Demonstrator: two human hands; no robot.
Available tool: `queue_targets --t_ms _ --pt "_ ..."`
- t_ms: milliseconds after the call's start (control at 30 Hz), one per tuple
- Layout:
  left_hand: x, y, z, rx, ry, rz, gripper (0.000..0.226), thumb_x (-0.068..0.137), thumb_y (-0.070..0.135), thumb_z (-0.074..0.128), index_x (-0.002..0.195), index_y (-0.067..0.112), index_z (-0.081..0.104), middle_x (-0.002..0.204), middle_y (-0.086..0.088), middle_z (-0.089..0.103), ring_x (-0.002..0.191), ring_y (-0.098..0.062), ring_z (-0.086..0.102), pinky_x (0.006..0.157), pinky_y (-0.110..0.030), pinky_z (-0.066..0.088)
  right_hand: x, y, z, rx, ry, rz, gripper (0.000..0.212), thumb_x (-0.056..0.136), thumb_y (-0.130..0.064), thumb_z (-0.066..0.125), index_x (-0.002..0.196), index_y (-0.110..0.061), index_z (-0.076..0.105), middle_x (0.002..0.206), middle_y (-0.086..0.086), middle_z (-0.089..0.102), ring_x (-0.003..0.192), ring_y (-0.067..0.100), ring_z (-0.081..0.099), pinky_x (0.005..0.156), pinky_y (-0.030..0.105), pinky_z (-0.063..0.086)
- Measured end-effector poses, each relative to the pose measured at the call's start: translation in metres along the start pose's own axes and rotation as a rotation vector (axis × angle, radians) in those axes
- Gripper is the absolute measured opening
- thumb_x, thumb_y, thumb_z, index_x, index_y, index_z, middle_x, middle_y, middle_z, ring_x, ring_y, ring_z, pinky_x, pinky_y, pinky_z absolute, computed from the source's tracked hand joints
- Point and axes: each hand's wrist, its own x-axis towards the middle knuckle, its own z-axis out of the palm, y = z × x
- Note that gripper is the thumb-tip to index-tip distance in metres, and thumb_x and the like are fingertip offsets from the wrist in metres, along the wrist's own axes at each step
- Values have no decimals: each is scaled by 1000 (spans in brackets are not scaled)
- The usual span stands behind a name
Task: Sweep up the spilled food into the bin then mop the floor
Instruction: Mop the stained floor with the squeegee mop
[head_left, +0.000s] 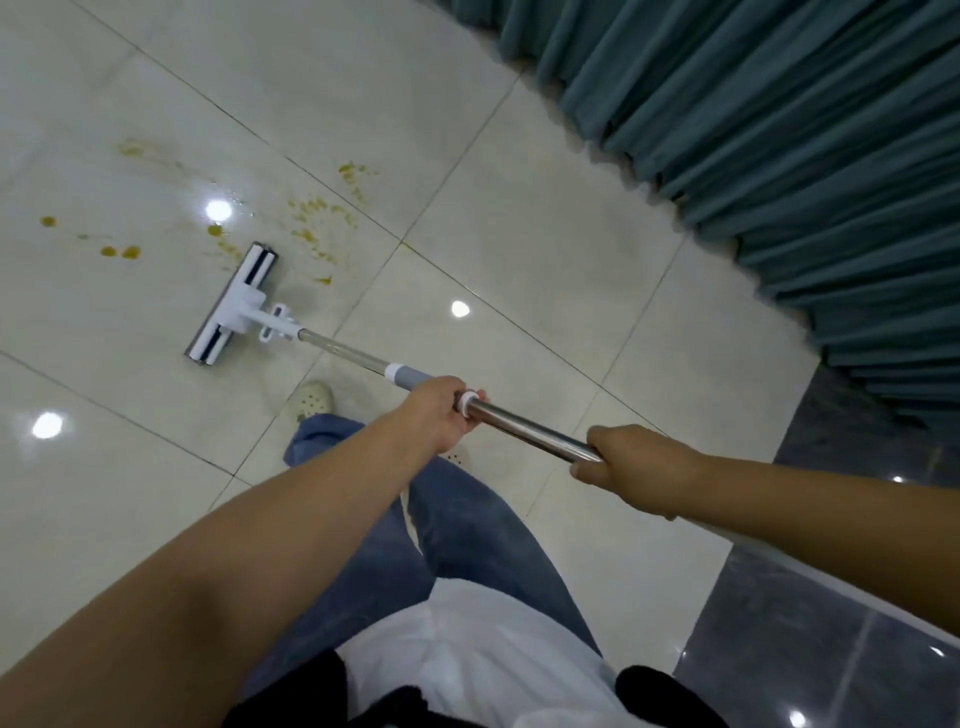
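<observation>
A flat mop with a white head (232, 304) rests on the pale tiled floor (519, 249), its steel handle (524, 423) slanting back toward me. My left hand (441, 413) grips the handle at its grey and white collar. My right hand (631, 467) grips the handle's upper end, closer to my body. Yellow-brown food stains (311, 228) are smeared and dotted over the tiles just beyond the mop head, with more drops (120, 252) to the left.
A teal curtain (779, 130) hangs along the right side. A dark grey tiled strip (810, 623) borders the floor at the lower right. My foot in a pale perforated shoe (311, 400) stands just behind the mop head.
</observation>
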Motion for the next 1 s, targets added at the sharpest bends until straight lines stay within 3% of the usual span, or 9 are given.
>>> queue_targets --t_ms 133,300,500,600,833,933,1000 --pt "0 94 -41 34 31 98 11 95 1 44 104 4 39 83 -16 49 64 -19 53 55 -31 53 32 -93 -35 64 -2 -41 28 97 -43 44 89 -16 43 74 1 47 53 14 46 36 24 38" --pt "-3 225 -99 -8 108 247 15 95 2 45 108 2 37 83 -15 48 60 -19 52 37 -23 51 83 -221 -80 249 -27 -97 33 96 -40 48 74 -18 39 69 6 47 51 17 44 38 24 38" --pt "-10 357 -172 -28 217 400 17 95 4 47 108 2 36 81 -14 49 55 -18 54 35 -21 49 132 -370 -113 326 -32 -160 35 97 -39 47 93 -4 48 64 11 48 48 21 45 45 29 42" --pt "-14 396 -200 7 257 414 16 95 4 45 108 3 35 78 -13 49 55 -16 57 37 -20 51 145 -418 -113 327 -29 -185 32 97 -37 47 92 -5 47 63 9 47 47 21 44 47 30 41" --pt "-1 381 -186 38 248 360 6 96 4 43 98 3 37 76 -11 46 58 -17 49 38 -18 49 148 -388 -109 335 -40 -188 29 97 -38 46 96 -10 47 70 4 47 56 17 44 67 35 47" --pt "8 348 -156 -31 210 343 16 95 1 43 81 5 37 75 -9 43 56 -16 47 40 -20 47 142 -341 -112 327 -44 -170 27 97 -38 46 97 -11 46 72 3 46 57 15 43 63 31 45" --pt "14 317 -131 -88 185 329 16 95 -1 44 81 6 37 79 -10 44 57 -17 47 43 -24 48 136 -301 -112 322 -49 -152 25 97 -38 46 97 -13 45 74 3 46 58 14 44 56 26 44"
